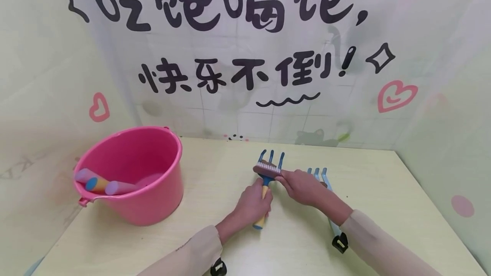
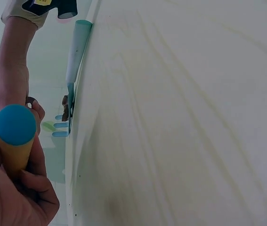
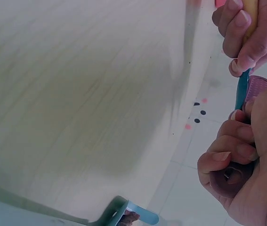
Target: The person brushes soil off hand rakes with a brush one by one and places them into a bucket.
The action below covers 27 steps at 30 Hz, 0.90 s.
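Above, “吃饱喝饱” lettering (image 1: 240, 3), brush (image 1: 267, 171), gripped rake (image 1: 266, 181)

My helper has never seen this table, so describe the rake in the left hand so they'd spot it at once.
Find the big pink bucket on the table; to its right in the head view, the left hand grips a three-pronged rake. Unlike the pale-blue rake further right, it has dark-blue prongs and a yellow handle with a blue end.

bright head view, dimmer greyish wrist views with soft shadows
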Motion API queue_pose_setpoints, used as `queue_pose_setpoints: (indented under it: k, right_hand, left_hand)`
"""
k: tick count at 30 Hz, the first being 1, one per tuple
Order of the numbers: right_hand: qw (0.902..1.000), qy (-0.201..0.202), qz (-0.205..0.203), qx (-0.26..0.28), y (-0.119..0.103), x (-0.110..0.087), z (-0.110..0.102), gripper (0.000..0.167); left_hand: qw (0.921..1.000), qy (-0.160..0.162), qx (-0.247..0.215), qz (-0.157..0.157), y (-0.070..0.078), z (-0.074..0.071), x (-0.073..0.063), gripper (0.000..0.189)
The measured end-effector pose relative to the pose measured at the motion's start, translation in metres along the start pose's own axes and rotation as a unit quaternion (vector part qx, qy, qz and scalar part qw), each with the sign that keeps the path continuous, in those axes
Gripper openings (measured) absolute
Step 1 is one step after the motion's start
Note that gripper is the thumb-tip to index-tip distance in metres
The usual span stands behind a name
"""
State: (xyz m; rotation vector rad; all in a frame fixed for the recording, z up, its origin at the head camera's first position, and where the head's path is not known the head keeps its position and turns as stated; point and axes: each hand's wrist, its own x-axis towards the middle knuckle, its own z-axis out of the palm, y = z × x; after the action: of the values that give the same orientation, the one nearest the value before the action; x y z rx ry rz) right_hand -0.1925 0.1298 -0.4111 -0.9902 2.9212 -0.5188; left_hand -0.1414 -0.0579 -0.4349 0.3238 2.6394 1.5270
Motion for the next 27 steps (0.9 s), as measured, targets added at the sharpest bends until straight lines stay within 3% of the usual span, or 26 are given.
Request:
queue_pose_setpoints:
  k: [8, 17, 27]
  right_hand:
    - [0.9998, 0.014, -0.002, -0.016, 0.003, 0.003, -0.001, 0.024]
    - [0.9975, 0.049, 0.002, -0.050, 0.006, 0.009, -0.001, 0.022]
    - [0.9951, 0.057, 0.031, -0.074, 0.012, 0.010, 0.000, 0.024]
  left_hand:
    - [0.9990, 0.006, 0.043, -0.010, 0.001, -0.001, 0.001, 0.019]
    - [0.9993, 0.000, 0.035, -0.010, 0.004, -0.003, 0.002, 0.016]
    - [0.9989, -0.005, 0.043, -0.016, 0.008, -0.002, -0.002, 0.035]
